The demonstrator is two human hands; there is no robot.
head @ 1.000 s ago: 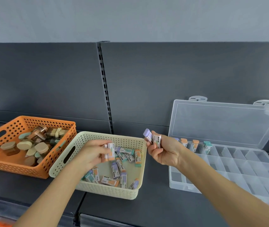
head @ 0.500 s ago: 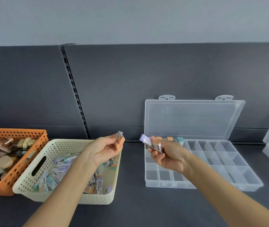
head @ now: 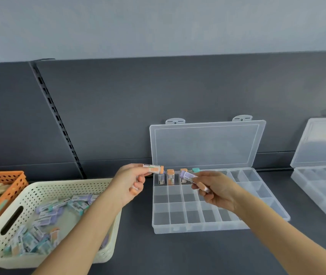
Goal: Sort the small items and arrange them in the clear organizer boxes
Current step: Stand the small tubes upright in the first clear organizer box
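A clear organizer box [head: 213, 225] lies open on the dark shelf, lid up against the back panel. Three small erasers [head: 170, 176] stand in its far-left compartments. My left hand [head: 130, 183] pinches an orange-ended eraser [head: 154, 168] just left of the box's far corner, and a second orange piece shows under its lower fingers. My right hand [head: 215, 190] hovers over the box and grips a purple-ended eraser [head: 187, 175] together with another one. A cream basket [head: 45, 187] at the left holds several more erasers.
An orange basket [head: 9, 183] with tan and cream items sits at the far left edge. A second open clear organizer box [head: 324, 187] lies at the right edge. Dark shelf surface stretches in front of both boxes.
The view has swung right. My left hand carried its eraser from the cream basket over to the box's far-left corner. My right hand moved over the box with its erasers.
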